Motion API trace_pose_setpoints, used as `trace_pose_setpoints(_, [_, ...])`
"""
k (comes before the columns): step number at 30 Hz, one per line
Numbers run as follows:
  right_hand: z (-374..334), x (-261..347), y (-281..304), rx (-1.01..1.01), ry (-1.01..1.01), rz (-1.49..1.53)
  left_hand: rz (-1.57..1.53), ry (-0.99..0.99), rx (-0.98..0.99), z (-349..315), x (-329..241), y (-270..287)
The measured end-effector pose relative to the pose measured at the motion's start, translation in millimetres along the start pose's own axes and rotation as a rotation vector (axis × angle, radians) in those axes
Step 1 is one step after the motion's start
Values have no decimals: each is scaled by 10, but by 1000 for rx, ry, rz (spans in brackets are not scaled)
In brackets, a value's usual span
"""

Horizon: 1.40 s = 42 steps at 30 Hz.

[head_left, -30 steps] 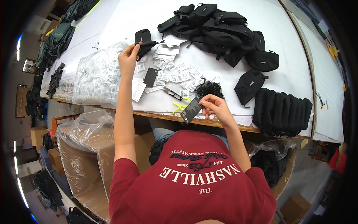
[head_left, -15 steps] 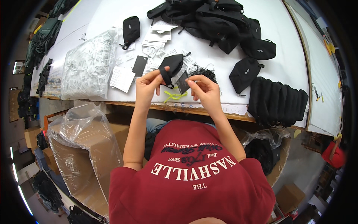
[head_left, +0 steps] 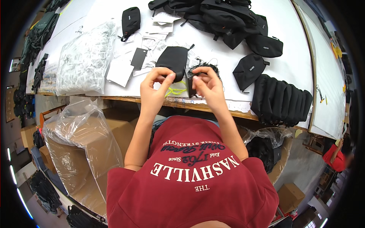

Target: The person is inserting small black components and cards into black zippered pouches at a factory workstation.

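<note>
My left hand (head_left: pixel 155 89) pinches the near end of a small black zip pouch (head_left: pixel 172 57), which lies flat on the white table with its zip pull at the far corner. In my right hand (head_left: pixel 210 88) a black hang tag (head_left: pixel 190 86) is held between thumb and fingers, hanging just right of the pouch; its string cannot be made out. Yellow-green cord (head_left: pixel 176 92) lies between my hands near the table edge. A tangle of black strings (head_left: pixel 207 67) sits behind my right hand.
Left stand a clear bag of white labels (head_left: pixel 85 62), loose white tags (head_left: pixel 118 73), a dark tag (head_left: pixel 139 58) and another pouch (head_left: pixel 130 22). A black pouch pile (head_left: pixel 224 21), a single pouch (head_left: pixel 249 70) and a pouch row (head_left: pixel 282 99) lie right. A plastic-lined carton (head_left: pixel 78 159) stands below.
The pouch has gone from raised and tilted to flatter on the table. My left fingers have shifted right along its near end, and the tag in my right hand hangs lower.
</note>
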State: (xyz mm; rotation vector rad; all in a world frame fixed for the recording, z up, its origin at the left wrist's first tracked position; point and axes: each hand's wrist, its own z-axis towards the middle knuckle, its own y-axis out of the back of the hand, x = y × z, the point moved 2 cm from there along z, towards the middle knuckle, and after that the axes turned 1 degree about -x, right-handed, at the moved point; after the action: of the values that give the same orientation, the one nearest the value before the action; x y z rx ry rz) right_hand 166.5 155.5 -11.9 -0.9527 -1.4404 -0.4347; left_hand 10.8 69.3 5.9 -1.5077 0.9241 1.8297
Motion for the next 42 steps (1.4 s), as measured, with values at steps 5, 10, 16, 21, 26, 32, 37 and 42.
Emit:
trace_pose_setpoints(5, [-27, 180, 180, 96, -71, 167, -104, 14, -51, 12, -210, 26])
trace_pose_setpoints(10, [-41, 159, 181, 111, -27, 246, -276, 154, 143, 16, -280, -77])
trace_pose_setpoints(16, [-88, 168, 69, 118, 27, 337, -158, 72, 306, -27, -276, -187])
trace_pose_setpoints(21, [-101, 195, -61, 51, 59, 293, -196, 141, 401, -62, -305, -226])
trace_pose_setpoints(26, [-102, 187, -135, 40, 120, 312, -172, 144, 448, -76, -328, -242])
trace_pose_setpoints(32, [-98, 186, -136, -13, 181, 327, -174, 122, 435, -93, -308, -238])
trace_pose_setpoints(37, [-124, 213, -155, -27, 189, 237, -173, 123, 456, -107, -283, -273])
trace_pose_setpoints(42, [-99, 167, -101, 8, 150, 318, -237, 163, 489, -88, -252, -250])
